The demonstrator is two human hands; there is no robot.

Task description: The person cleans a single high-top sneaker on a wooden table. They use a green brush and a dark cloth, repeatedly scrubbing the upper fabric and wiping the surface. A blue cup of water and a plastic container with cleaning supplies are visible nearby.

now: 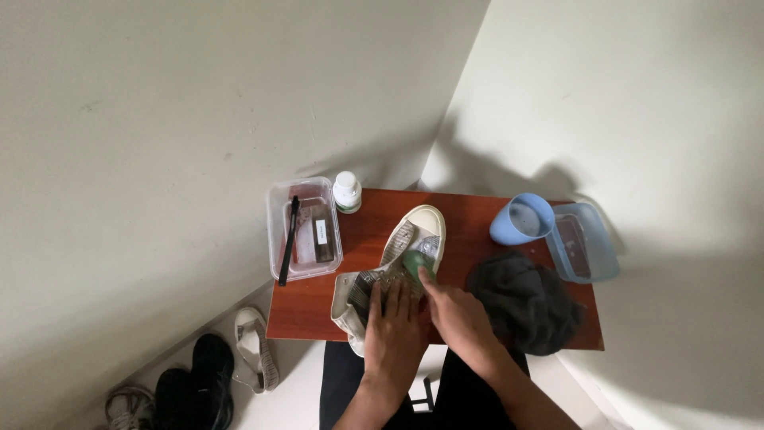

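Pressing a patterned slip-on shoe (398,267) down at the middle of a small red-brown surface (469,219) set in a wall corner.

The left hand (394,326) lies flat, fingers spread, on the shoe's heel end at 6 o'clock; the right hand (454,314) is clamped on a green brush (418,263) touching the shoe's side. Bare surface shows at 12 o'clock and at the near-left edge. A clear box (302,231) and white bottle (347,192) sit at 10 o'clock, a blue cup (521,219) and blue lid (585,243) at 2 o'clock, a dark cloth (525,306) at 4 o'clock.
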